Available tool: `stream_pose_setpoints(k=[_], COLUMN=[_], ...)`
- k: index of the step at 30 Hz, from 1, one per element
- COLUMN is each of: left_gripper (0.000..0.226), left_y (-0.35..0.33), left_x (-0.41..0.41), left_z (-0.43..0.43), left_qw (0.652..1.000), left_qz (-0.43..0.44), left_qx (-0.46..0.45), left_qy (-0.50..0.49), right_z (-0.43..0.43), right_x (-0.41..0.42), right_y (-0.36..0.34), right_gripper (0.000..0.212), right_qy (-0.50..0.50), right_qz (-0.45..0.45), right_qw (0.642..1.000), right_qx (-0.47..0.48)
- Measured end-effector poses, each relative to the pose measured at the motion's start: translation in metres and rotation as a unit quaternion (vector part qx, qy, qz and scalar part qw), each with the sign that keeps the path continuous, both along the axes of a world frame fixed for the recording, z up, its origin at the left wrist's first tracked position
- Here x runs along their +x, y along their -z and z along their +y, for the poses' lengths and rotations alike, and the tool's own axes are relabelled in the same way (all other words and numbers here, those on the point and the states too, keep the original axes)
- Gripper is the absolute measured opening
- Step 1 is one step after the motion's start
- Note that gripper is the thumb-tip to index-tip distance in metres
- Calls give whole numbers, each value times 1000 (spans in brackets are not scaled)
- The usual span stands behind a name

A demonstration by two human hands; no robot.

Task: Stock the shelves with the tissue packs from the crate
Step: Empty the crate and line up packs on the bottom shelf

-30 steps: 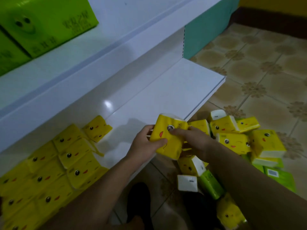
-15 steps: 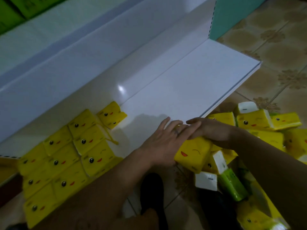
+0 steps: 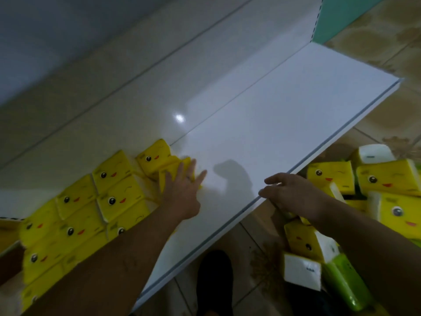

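**Pack moved from the floor pile to the shelf row**

Half a second ago both hands were on a yellow tissue pack at the shelf's front edge; now that tissue pack [image 3: 173, 167] lies on the white shelf [image 3: 284, 124], left of centre in the frame, touching the right end of the stocked row [image 3: 109, 197]. The left grip [image 3: 182, 192] lies flat on it, fingers straight and spread, pressing down. The right grip [image 3: 293, 197] has let go and hovers at the shelf's front edge, right of centre, fingers loosely extended and holding nothing. Behind it, at the right edge, more yellow packs lie in a loose pile [image 3: 376, 183] on the patterned floor [image 3: 387, 37], with a green pack [image 3: 344, 288] at lower right. A dark shoe [image 3: 214, 283] shows at bottom centre.
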State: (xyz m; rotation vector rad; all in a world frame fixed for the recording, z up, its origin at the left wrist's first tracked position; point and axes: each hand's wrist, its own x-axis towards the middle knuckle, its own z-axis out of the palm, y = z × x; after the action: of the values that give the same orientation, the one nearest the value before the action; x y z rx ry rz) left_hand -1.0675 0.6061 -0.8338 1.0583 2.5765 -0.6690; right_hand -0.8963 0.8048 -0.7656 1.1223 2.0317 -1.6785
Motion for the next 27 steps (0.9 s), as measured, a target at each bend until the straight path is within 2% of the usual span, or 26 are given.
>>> stream_pose_setpoints(k=[3, 6, 9, 12, 18, 20, 22, 24, 27], left_gripper=[77, 64, 68, 75, 78, 78, 72, 64, 53], left_y=[16, 20, 23, 22, 22, 20, 18, 16, 7], left_x=[6, -3, -10, -15, -11, -2, 15, 37, 71], left_z=[12, 15, 8, 5, 20, 28, 44, 68, 108], left_qw=[998, 993, 994, 987, 965, 973, 989, 988, 953], left_qz=[-50, -89, -63, -76, -101, -79, -64, -111, -223], left_qx=[-40, -17, -12, -3, 33, 26, 46, 102, 206], left_qy=[-15, -79, -86, -141, -240, -217, -126, -41, -20], right_z=[-2, -7, -14, -18, -6, 2, 12, 21, 33], right_x=[1, 2, 4, 7, 18, 24, 37, 56, 77], right_y=[2, -1, 2, 9, 16, 24, 40, 57, 72], right_gripper=[39, 32, 31, 33, 32, 28, 23, 27, 40], right_qy=[-23, -24, -52, -77, -124, -94, -15, 60, 59], right_qz=[-12, -16, -16, -21, -48, -63, -94, -141, -202], right_qw=[1000, 1000, 999, 997, 988, 989, 987, 970, 937], right_qx=[3, -7, -9, 4, 82, 100, 133, 191, 278])
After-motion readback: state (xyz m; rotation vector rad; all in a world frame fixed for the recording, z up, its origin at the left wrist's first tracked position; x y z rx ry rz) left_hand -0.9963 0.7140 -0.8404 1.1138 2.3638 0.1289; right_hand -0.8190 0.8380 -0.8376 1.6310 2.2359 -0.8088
